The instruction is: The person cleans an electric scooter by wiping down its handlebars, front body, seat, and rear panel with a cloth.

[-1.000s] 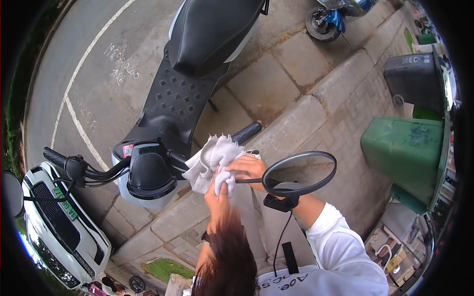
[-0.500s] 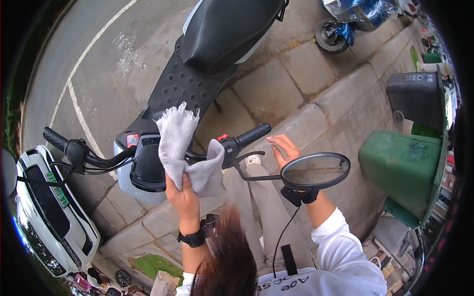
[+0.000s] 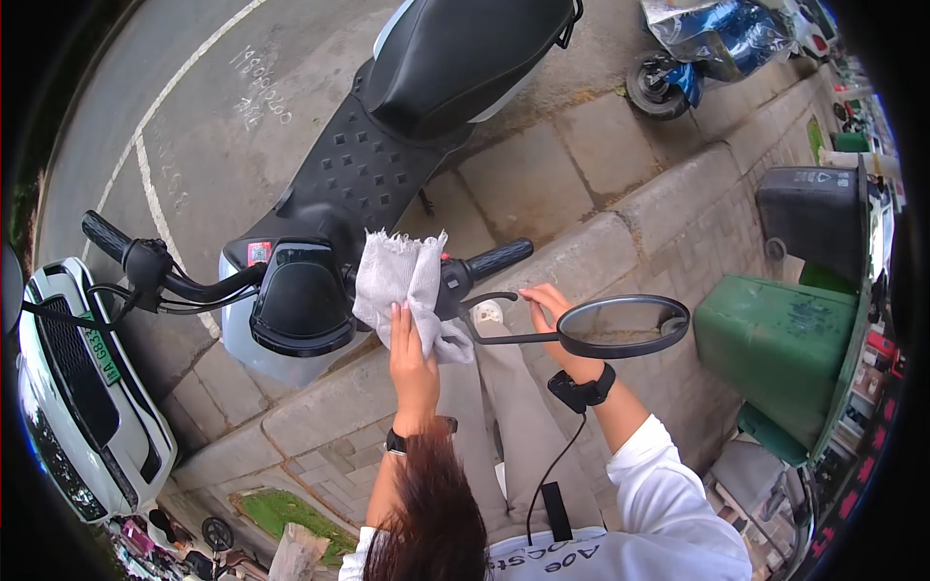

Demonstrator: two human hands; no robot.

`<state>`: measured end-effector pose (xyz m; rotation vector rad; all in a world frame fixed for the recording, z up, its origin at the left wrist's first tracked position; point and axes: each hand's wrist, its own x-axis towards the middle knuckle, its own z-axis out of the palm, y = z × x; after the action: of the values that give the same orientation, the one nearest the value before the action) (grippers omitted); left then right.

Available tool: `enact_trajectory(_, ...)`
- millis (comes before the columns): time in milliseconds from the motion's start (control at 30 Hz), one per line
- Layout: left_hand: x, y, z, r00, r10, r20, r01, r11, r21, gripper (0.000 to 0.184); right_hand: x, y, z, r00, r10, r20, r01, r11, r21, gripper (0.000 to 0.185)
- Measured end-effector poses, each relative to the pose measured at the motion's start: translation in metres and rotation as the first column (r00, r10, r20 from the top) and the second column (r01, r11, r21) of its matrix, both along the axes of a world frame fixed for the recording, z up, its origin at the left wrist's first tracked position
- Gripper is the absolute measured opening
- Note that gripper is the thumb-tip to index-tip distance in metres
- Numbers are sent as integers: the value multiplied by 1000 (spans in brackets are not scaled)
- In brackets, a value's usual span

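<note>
A pale grey cloth (image 3: 399, 281) with a frayed edge lies over the right part of the scooter's handlebar, between the black dash (image 3: 304, 300) and the black grip (image 3: 501, 259). My left hand (image 3: 414, 373) holds it from the near side, fingers straight and together on the fabric; its thumb is hard to see. Close to the tip of the brake lever (image 3: 492, 299), my right hand (image 3: 548, 312) has its fingers bent and apart, with nothing visible in them. Part of that hand is behind the round mirror (image 3: 623, 325).
The scooter's black seat (image 3: 455, 63) and footboard (image 3: 363, 169) extend beyond the handlebar. A white car (image 3: 92, 387) stands at left. Green (image 3: 770, 339) and dark (image 3: 812, 208) bins are at right, and a blue scooter (image 3: 712, 44) is at upper right. A kerb (image 3: 572, 257) runs diagonally.
My left hand has brought the cloth from in front of the dash rightwards onto the handlebar. My right hand left the cloth earlier and is now a little lower, close to the brake lever.
</note>
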<state>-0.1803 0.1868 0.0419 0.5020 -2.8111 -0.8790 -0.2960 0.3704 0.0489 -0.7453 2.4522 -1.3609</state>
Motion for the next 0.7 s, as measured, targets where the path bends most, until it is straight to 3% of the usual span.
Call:
enact_trajectory(33, 22, 13, -14, 984, 161, 77, -174, 961, 216, 41, 10, 5, -9, 995, 2, 96, -4, 1000, 23, 29)
enact_trajectory(67, 35, 23, -21, 937, 296, 185, -347, 845, 406, 35, 19, 9, -18, 982, 1, 191, -10, 999, 47, 32)
enact_trajectory(100, 39, 30, -19, 937, 296, 187, -348, 846, 403, 35, 31, 8, -25, 981, 0, 193, -9, 999, 45, 32)
enact_trajectory(133, 41, 37, -17, 825, 413, 385, -564, 585, 582, 34, 43, 3, -31, 964, 119, 236, -132, 991, 39, 39)
enact_trajectory(167, 43, 44, -16, 677, 437, 592, -722, 239, 649, 33, 54, -1, -36, 932, 235, 277, -253, 967, 30, 47)
enact_trajectory(200, 47, 52, -28, 674, 437, 595, -725, 236, 648, 33, 61, -6, -37, 930, 237, 280, -256, 966, 32, 47)
enact_trajectory(233, 49, 59, -45, 699, 499, 512, -562, -58, 825, 36, 67, -10, -37, 904, 278, 323, -315, 947, 67, 51)
enact_trajectory(267, 53, 67, -60, 686, 579, 440, -301, -325, 897, 39, 70, -14, -37, 874, 317, 368, -376, 921, 100, 55)
enact_trajectory(300, 44, 70, -54, 733, 575, 363, -238, -284, 929, 45, 64, -19, -30, 876, 249, 414, -283, 959, 22, 44)
enact_trajectory(333, 41, 70, -56, 727, 577, 371, -241, -291, 926, 45, 63, -15, -34, 872, 252, 420, -289, 957, 27, 44)
enact_trajectory(400, 35, 63, -60, 765, 544, 344, -69, -462, 884, 43, 60, -3, -42, 909, 93, 407, -157, 980, 125, 30)
enact_trajectory(433, 27, 56, -51, 755, 512, 410, -44, -584, 811, 39, 53, -2, -29, 917, 44, 397, -104, 986, 130, 15)
enact_trajectory(467, 23, 49, -52, 755, 513, 409, -41, -584, 810, 39, 50, 0, -25, 917, 46, 395, -106, 986, 131, 15)
enact_trajectory(533, 18, 41, -54, 713, 405, 572, -334, -521, 785, 36, 46, 6, -19, 959, 100, 265, -129, 987, 96, 20)
enact_trajectory(567, 20, 39, -61, 696, 440, 567, -349, -483, 803, 33, 46, 6, -18, 960, 103, 262, -133, 986, 100, 20)
enact_trajectory(633, 17, 42, -56, 623, 478, 619, -348, -539, 767, 33, 49, 5, -16, 986, -41, -159, 81, 964, 254, 18)
enact_trajectory(667, 17, 44, -52, 542, 508, 670, -347, -591, 728, 33, 49, 5, -12, 986, -36, -160, 76, 964, 254, 18)
enact_trajectory(700, 15, 51, -48, 518, 532, 670, -333, -596, 731, 35, 48, 1, -3, 961, -267, -73, 276, 942, 190, 19)
